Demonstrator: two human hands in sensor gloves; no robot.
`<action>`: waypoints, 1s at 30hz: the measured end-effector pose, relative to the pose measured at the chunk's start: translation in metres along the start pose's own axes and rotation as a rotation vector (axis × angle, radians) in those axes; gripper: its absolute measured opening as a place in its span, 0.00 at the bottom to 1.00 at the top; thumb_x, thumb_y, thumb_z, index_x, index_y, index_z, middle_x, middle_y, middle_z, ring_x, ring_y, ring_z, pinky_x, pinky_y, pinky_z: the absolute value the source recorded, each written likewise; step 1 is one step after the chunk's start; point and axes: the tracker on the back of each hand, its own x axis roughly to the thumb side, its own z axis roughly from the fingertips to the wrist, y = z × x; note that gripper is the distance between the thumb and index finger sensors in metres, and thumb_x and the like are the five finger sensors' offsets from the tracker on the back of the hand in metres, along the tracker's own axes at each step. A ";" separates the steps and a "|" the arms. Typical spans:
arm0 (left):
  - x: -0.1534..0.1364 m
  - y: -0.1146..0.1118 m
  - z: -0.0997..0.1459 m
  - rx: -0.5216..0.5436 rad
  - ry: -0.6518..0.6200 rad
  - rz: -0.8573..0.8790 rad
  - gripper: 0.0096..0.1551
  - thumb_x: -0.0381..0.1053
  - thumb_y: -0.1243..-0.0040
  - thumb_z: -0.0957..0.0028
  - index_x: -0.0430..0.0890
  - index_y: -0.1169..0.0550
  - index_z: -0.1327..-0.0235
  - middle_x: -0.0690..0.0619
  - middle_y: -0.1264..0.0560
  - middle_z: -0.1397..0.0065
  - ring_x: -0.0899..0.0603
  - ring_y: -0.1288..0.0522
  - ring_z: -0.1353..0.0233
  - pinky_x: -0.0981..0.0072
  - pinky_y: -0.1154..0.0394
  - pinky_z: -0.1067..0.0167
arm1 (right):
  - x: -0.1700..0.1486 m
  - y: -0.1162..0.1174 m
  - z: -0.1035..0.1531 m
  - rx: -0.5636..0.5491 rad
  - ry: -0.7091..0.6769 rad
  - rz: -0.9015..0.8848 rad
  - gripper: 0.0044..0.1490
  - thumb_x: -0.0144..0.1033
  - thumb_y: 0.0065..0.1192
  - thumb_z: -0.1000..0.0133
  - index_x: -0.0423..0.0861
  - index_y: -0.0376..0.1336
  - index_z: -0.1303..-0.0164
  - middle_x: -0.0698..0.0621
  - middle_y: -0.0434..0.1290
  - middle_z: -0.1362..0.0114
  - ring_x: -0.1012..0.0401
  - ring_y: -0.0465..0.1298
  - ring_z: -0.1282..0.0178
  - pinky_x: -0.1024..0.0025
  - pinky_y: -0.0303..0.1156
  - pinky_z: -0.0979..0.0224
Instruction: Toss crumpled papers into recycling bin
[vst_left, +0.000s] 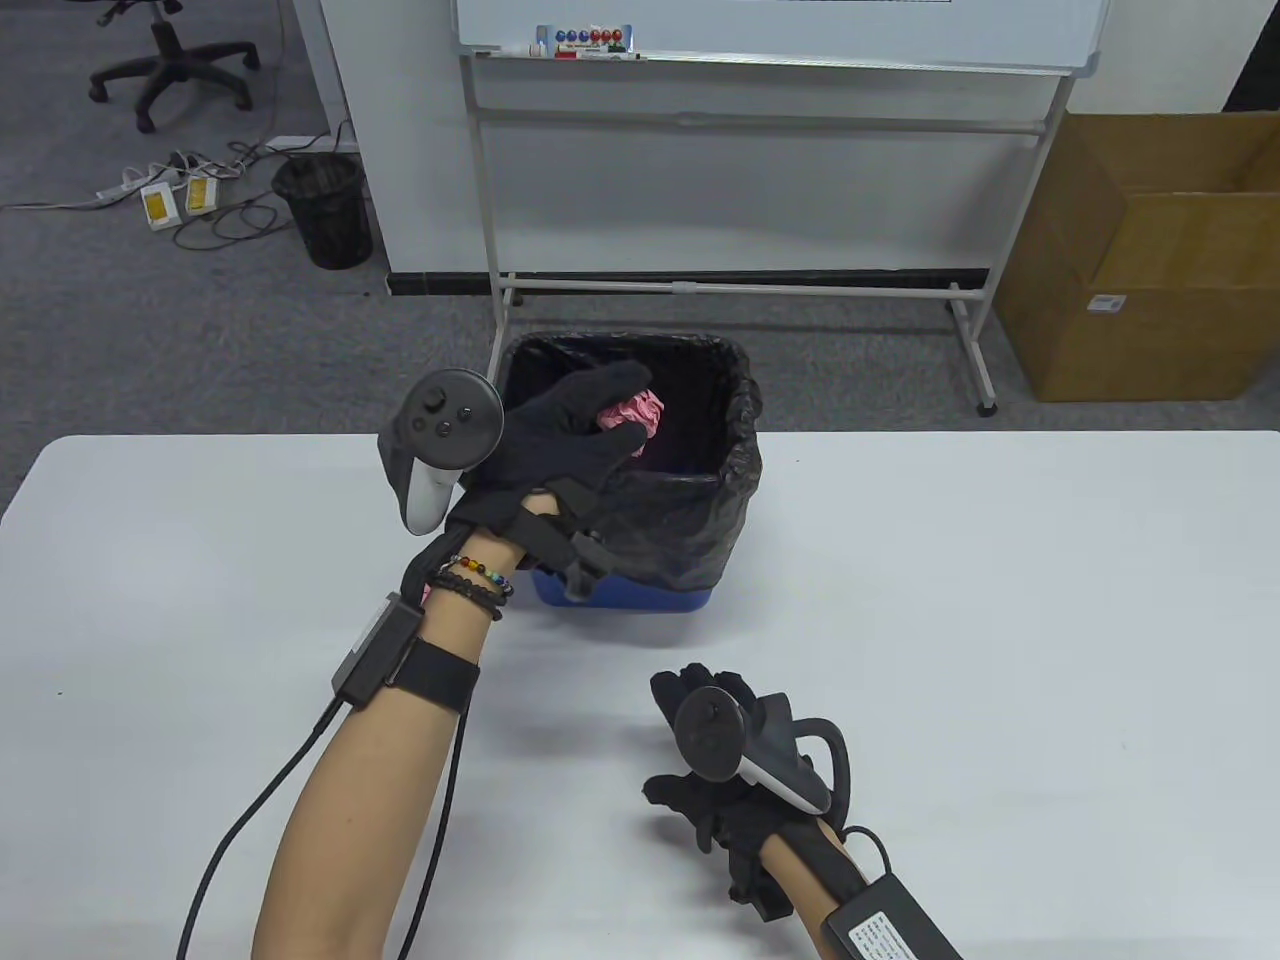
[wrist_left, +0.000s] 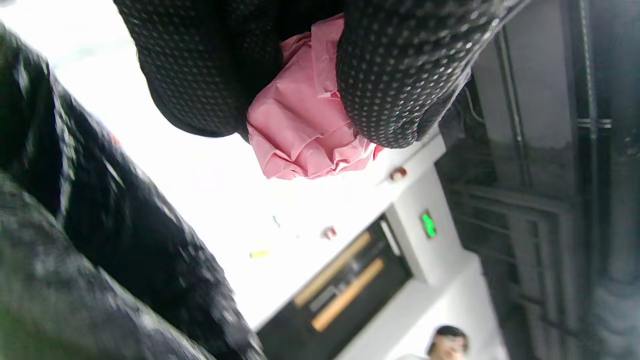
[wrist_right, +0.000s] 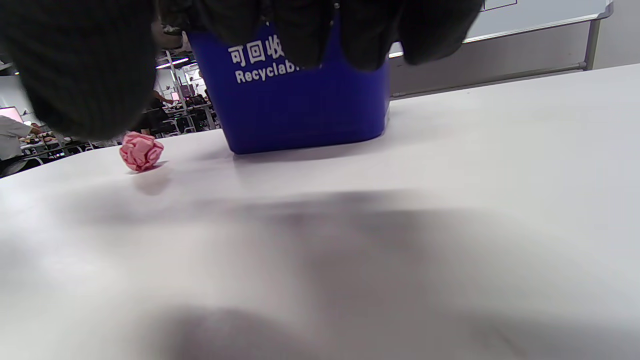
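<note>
We see the bin (vst_left: 640, 560) standing on the table (vst_left: 1000, 620) near its far edge. Our left hand (vst_left: 560, 440) holds a paper ball (vst_left: 632, 410) over the bin's opening. Our right hand (vst_left: 720, 760) rests on the table nearer us, right of the bin. Another paper ball (wrist_right: 141, 151) lies on the table left of the bin.

A: Table view?
B: High, looking down over my arms at the table (vst_left: 1000, 600) and bin (vst_left: 640, 500), floor beyond.
A: Left wrist?
B: Tilted hard, right against my fingers (wrist_left: 400, 75) and the pink paper (wrist_left: 305, 130).
A: Right wrist?
B: Low near the tabletop (wrist_right: 450, 200), facing the bin (wrist_right: 300, 110). Bin shared with the table view.
</note>
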 end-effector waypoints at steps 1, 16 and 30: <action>-0.003 -0.003 -0.002 0.003 0.023 -0.048 0.35 0.53 0.29 0.51 0.55 0.27 0.29 0.49 0.30 0.18 0.38 0.25 0.22 0.44 0.23 0.31 | 0.000 0.000 0.000 0.000 0.000 0.000 0.63 0.64 0.71 0.62 0.62 0.44 0.20 0.53 0.52 0.12 0.47 0.55 0.11 0.48 0.58 0.18; -0.028 0.028 0.023 -0.053 0.067 -0.312 0.43 0.62 0.35 0.50 0.53 0.35 0.21 0.45 0.45 0.11 0.28 0.48 0.15 0.28 0.44 0.26 | 0.001 0.001 0.000 0.005 -0.003 0.010 0.63 0.64 0.71 0.62 0.62 0.44 0.20 0.53 0.52 0.12 0.47 0.55 0.11 0.47 0.58 0.18; -0.096 0.061 0.069 -0.013 0.242 -0.408 0.43 0.61 0.36 0.49 0.51 0.36 0.21 0.42 0.45 0.12 0.27 0.46 0.15 0.28 0.43 0.26 | 0.003 0.002 0.001 0.003 -0.007 0.020 0.63 0.64 0.71 0.62 0.62 0.44 0.20 0.53 0.52 0.12 0.47 0.55 0.11 0.47 0.58 0.18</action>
